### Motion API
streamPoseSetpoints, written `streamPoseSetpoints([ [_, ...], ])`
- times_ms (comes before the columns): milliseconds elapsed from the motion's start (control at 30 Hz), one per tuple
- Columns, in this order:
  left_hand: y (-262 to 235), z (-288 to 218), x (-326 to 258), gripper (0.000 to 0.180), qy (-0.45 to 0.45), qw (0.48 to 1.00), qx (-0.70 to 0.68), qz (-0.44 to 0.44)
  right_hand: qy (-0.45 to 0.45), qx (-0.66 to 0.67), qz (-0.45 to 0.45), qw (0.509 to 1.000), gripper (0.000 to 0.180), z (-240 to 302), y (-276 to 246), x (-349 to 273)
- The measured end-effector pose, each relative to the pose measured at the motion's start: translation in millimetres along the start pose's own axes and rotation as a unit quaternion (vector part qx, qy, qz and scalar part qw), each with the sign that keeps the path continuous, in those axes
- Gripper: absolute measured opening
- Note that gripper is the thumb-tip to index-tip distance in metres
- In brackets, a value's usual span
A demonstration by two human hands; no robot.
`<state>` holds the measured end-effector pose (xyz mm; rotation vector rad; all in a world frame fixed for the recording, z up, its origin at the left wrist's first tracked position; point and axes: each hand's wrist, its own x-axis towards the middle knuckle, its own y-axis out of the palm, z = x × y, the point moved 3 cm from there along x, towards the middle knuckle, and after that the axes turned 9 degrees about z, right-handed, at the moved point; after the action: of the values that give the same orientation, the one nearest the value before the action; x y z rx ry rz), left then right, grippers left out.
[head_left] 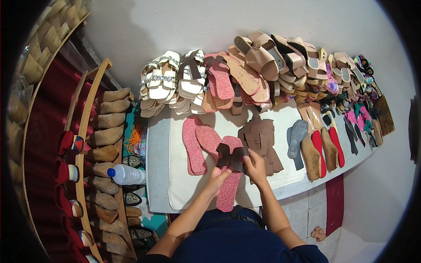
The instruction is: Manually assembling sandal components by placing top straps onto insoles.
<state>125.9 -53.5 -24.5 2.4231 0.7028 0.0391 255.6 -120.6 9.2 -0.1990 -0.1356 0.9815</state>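
Note:
A pink patterned sandal insole [228, 197] lies lengthwise toward me near the table's front edge, and a dark brown sandal strap [231, 156] spans its upper part. My left hand [215, 180] closes on the near left side of the strap and insole, thumb on top. My right hand [255, 167] pinches the strap's right end. Whether the insole is lifted off the table, I cannot tell. Just left of my hands lie other pink insoles [193, 144]. To the right is a stack of flat brown strap pieces [259, 142].
White sandals [160, 81] and beige sandals [263, 57] are piled along the wall. Wooden shoe lasts [310, 155] and red soles [334, 147] lie on the table's right. At left stand a rack of lasts [107, 136] and a clear bottle [130, 174] with a blue cap.

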Motion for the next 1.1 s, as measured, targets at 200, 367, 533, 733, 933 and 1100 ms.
streamPoseSetpoints([
  [200, -4, -7, 2, 0.036, 0.004, 1.0, 0.005, -0.01, -0.054, -0.107, -0.064, 0.991, 0.021, 15, -5, -5],
  [367, -4, 4, 5, 0.04, 0.021, 0.999, 0.028, -0.029, 0.001, -0.035, -0.059, 0.998, 0.016, -1, 4, -3],
  [533, -10, 11, 3, 0.039, -0.002, 0.998, 0.047, -0.031, 0.048, -0.033, -0.001, 0.998, 0.021, -6, 4, 1],
  [733, -22, 16, 5, 0.048, -0.023, 0.997, 0.067, -0.028, -0.105, -0.305, -0.081, 0.943, 0.065, 30, 2, -4],
  [933, -27, 16, 9, 0.061, -0.022, 0.987, 0.16, -0.012, -0.135, -0.455, 0.134, 0.87, 0.086, 28, 13, 11],
  [1100, -46, 32, 13, 0.065, -0.019, 0.97, 0.241, -0.016, -0.139, -0.401, 0.201, 0.883, 0.083, 25, 22, 18],
])
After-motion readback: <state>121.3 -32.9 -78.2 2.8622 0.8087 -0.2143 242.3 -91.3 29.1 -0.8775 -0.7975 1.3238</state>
